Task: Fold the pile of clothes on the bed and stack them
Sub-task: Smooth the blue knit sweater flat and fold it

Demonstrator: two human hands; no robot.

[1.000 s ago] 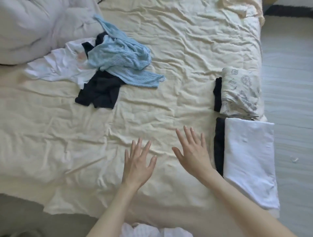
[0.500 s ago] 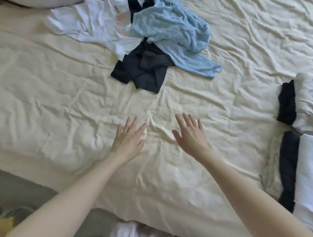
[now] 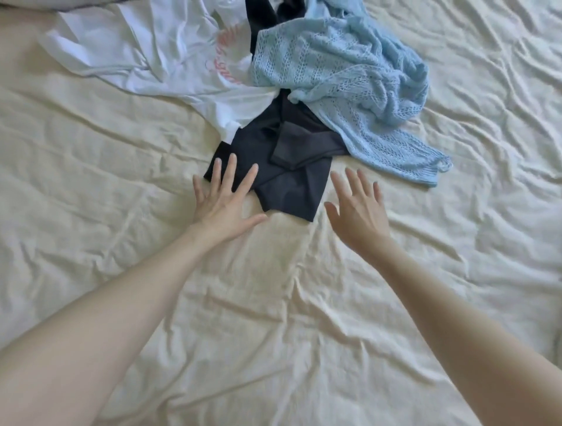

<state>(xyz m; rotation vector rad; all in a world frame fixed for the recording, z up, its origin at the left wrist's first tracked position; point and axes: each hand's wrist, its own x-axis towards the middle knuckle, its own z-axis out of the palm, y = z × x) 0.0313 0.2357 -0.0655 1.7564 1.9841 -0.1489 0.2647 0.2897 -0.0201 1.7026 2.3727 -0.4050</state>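
A loose pile of clothes lies at the top middle of the bed: a dark navy garment (image 3: pixel 289 170) in front, a light blue knitted top (image 3: pixel 349 76) draped over its right side, and a white shirt with pink lettering (image 3: pixel 158 57) spread to the left. My left hand (image 3: pixel 223 199) has its fingers spread and straight, their tips over the near left corner of the navy garment. Beside the garment's right edge, my right hand (image 3: pixel 357 209) is open above the sheet, holding nothing.
The cream bedsheet (image 3: pixel 273 304) is wrinkled all over and fills the view. A grey edge of bedding (image 3: pixel 85 3) shows at the top left corner.
Both hands have reached forward to the pile, the left now over the navy garment. The view has moved closer, and the folded stacks at the right have left the frame.
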